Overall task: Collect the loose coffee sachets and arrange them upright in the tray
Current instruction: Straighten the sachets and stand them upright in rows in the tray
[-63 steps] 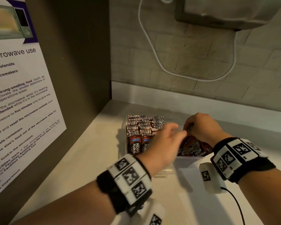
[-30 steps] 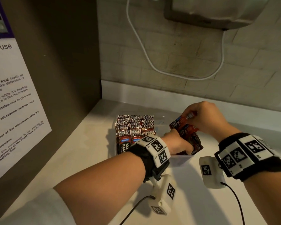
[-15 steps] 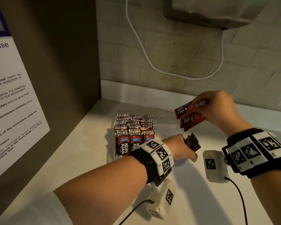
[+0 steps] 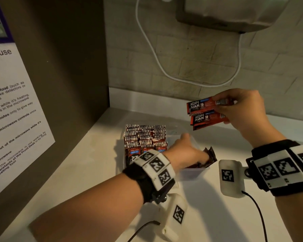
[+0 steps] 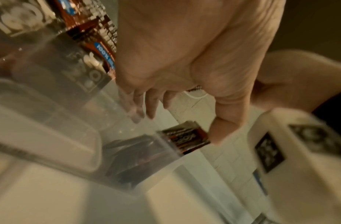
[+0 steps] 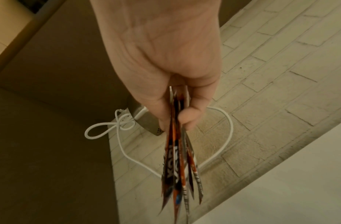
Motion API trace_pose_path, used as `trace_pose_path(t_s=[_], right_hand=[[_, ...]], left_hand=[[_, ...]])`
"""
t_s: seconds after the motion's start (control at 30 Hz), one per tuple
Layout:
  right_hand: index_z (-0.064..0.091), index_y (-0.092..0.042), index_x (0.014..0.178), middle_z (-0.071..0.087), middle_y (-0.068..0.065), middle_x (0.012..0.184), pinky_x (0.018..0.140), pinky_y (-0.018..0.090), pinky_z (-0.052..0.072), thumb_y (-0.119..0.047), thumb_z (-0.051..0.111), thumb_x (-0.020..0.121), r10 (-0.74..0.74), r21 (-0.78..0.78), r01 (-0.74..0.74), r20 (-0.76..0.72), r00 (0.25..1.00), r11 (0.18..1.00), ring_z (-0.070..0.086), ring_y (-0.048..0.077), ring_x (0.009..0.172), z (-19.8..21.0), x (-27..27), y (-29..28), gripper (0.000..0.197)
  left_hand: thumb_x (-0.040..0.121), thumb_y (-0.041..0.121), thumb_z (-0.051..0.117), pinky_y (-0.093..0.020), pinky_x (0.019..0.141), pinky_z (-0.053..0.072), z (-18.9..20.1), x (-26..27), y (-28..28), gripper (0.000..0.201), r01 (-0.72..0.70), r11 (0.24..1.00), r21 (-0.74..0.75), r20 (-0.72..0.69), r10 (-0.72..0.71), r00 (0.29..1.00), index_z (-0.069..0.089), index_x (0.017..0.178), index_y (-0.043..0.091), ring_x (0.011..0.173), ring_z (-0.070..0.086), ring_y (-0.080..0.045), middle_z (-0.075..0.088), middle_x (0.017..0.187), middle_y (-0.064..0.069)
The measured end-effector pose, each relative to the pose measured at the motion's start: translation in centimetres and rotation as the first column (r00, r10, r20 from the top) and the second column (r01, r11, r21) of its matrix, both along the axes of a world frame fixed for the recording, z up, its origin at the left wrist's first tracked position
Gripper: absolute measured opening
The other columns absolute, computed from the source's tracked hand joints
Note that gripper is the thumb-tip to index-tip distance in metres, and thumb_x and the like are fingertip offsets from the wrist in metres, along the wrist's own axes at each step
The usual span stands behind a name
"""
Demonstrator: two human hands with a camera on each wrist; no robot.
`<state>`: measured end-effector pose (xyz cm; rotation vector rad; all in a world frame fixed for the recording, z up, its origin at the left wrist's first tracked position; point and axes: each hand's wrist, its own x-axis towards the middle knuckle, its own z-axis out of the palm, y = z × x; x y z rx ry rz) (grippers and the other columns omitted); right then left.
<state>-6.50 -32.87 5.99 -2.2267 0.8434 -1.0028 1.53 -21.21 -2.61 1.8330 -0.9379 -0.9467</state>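
Above the clear tray, your right hand pinches a fan of sachets; square them first (edges splay). Your left hand, fingers loose and empty, reaches the leaning sachets inside.

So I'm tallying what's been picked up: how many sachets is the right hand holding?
3 show in the head view, fanned in the right hand above the counter: top sachet, second sachet, third sachet's edge beneath. The right wrist view suggests more may be hidden.
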Motion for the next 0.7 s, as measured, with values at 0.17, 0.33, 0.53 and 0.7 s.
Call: trace_pose_path(t_s=[0.17, 0.33, 0.53, 0.7], right_hand=[[0.069, -0.027, 0.079, 0.065, -0.002, 0.091, 0.044, 0.016, 0.051, -0.001, 0.073, 0.078, 0.163, 0.107, -0.172, 0.087, 0.983, 0.979, 0.064, 0.015, 0.066, 0.9, -0.8, 0.5, 0.026], [0.076, -0.026, 0.069, 0.074, -0.004, 0.077, 0.054, 0.024, 0.057, -0.010, 0.076, 0.060, 0.600, 0.228, -0.629, 0.189, 0.778, 0.743, 0.068, 0.012, 0.072, 1.4, -0.6, 3.1, 0.019], [0.075, -0.007, 0.077, 0.074, 0.002, 0.079, 0.065, 0.020, 0.056, 0.001, 0.074, 0.061, 0.846, 0.339, -0.804, 0.043, 0.532, 0.488, 0.068, 0.010, 0.073, 0.3, 1.3, 4.9, 0.018], [0.061, -0.011, 0.086, 0.065, 0.002, 0.085, 0.060, 0.024, 0.055, 0.010, 0.069, 0.075, 0.843, 0.364, -0.808, 0.101, 0.528, 0.463, 0.061, 0.011, 0.074, -1.4, 3.1, 5.9, 0.025]], left_hand=[[0.097, 0.036, 0.047, -0.031, 0.072, 0.045, 2.6, 2.0, 2.6, 0.023, -0.514, 0.823, -0.242, -0.587, 0.297, 0.753, 0.051, 0.105, 0.015, 0.089, 0.054, -0.024, 0.056, 0.105, -0.013], [0.083, 0.079, 0.029, -0.038, 0.078, 0.055, 2.6, 4.4, 4.9, 0.084, -0.331, 0.923, -0.195, -0.850, 0.010, 0.527, 0.067, 0.107, 0.008, 0.084, 0.068, -0.028, 0.071, 0.099, -0.018], [0.068, 0.059, 0.073, -0.053, 0.098, 0.043, 1.0, 4.3, 7.2, 0.078, 0.144, 0.887, -0.439, -0.747, -0.449, 0.491, 0.059, 0.127, 0.010, 0.106, 0.060, -0.035, 0.062, 0.117, -0.020], [0.061, 0.021, 0.078, -0.035, 0.064, 0.055, 0.6, 4.3, 8.1, 0.041, 0.047, 0.899, -0.436, -0.780, -0.403, 0.478, 0.063, 0.098, 0.009, 0.069, 0.064, -0.021, 0.065, 0.086, -0.010]])
